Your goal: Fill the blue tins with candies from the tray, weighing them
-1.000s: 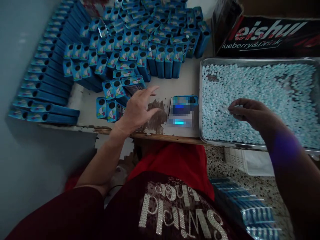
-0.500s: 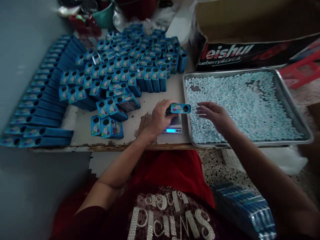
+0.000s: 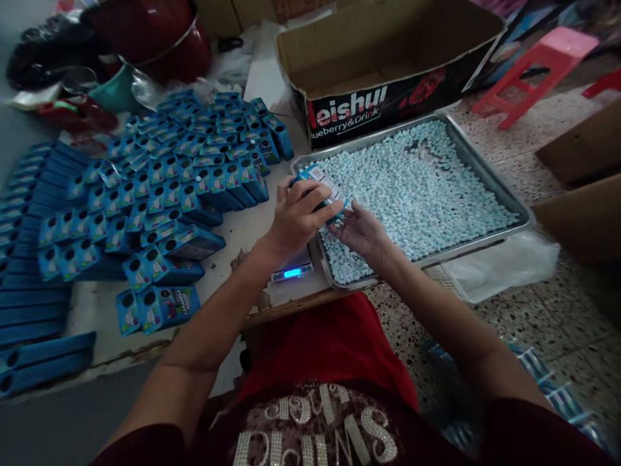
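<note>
My left hand (image 3: 301, 217) is wrapped round a small blue box (image 3: 317, 178), which is tipped with its lower end down to the right, above the near left part of the metal tray (image 3: 521, 217). Close under that lower end is my right hand (image 3: 361, 232), palm turned up and fingers apart, with a few pale pieces by its fingertips. Pale blue and white candies (image 3: 412, 188) cover most of the tray. Left of the tray, a small digital scale (image 3: 292, 273) with a lit display lies partly beneath my left forearm and hand.
Many blue boxes (image 3: 165, 188) stand packed on the table's left side, with more in a row (image 3: 33, 285) at the far left. Behind the tray is an open cardboard carton (image 3: 349, 116). A red stool (image 3: 538, 68) stands on the floor to the right.
The box has gone from level above the scale to tilted over the tray, in my left hand. My right hand has turned palm up beneath it. The view has swung right.
</note>
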`<state>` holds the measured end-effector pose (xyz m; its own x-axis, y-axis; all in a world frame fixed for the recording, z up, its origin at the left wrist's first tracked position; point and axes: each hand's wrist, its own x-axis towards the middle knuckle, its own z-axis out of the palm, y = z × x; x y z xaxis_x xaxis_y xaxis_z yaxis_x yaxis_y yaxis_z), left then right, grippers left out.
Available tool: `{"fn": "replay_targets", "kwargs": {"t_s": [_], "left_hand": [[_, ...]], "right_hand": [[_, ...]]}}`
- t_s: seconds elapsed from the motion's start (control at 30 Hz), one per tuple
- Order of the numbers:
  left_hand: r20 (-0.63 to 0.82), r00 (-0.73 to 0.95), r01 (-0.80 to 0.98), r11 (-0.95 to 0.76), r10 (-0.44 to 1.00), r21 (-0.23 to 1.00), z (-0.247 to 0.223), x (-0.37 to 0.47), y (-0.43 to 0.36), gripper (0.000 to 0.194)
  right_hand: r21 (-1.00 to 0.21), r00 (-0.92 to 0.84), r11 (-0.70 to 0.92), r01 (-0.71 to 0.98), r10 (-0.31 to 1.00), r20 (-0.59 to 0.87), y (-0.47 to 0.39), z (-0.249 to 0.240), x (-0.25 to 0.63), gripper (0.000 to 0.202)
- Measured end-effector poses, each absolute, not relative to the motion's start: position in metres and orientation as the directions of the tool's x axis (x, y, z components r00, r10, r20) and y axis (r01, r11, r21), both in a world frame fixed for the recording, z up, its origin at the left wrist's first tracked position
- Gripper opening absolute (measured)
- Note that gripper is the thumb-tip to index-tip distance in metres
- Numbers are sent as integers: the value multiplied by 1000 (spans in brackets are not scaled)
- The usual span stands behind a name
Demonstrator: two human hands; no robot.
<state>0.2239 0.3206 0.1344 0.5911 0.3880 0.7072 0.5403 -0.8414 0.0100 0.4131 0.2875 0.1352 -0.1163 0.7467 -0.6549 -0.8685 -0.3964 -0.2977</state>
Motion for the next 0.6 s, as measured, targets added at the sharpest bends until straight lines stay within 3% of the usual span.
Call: {"fn": "replay_targets", "kwargs": {"t_s": [0.13, 0.23, 0.33, 0.37, 0.5, 0.6], "left_hand": [[711, 520, 565, -815, 473, 129, 123, 228, 322, 34], [696, 415, 569, -764, 586, 304, 123, 228, 322, 33], [680, 245, 521, -685, 692, 509, 125, 219, 319, 27], [659, 175, 489, -646, 731, 587, 124, 212, 317, 23], [394, -67, 270, -364, 916, 891, 105, 179, 295, 48], [165, -113, 88, -155, 980, 984, 85, 159, 269, 63]], "right_hand": [[-309, -98, -369, -876, 765, -636, 291, 125, 414, 31], [-347, -95, -376, -859, 784, -614, 289, 120, 417, 24], [-397, -126, -414, -819, 805, -580, 287, 114, 427, 4], [-411, -143, -430, -804, 810, -569, 287, 111, 431, 9], [-464, -203, -504, -728, 805, -558, 288, 98, 453, 19], [-509, -230, -535, -674, 807, -544, 292, 97, 465, 18]]}}
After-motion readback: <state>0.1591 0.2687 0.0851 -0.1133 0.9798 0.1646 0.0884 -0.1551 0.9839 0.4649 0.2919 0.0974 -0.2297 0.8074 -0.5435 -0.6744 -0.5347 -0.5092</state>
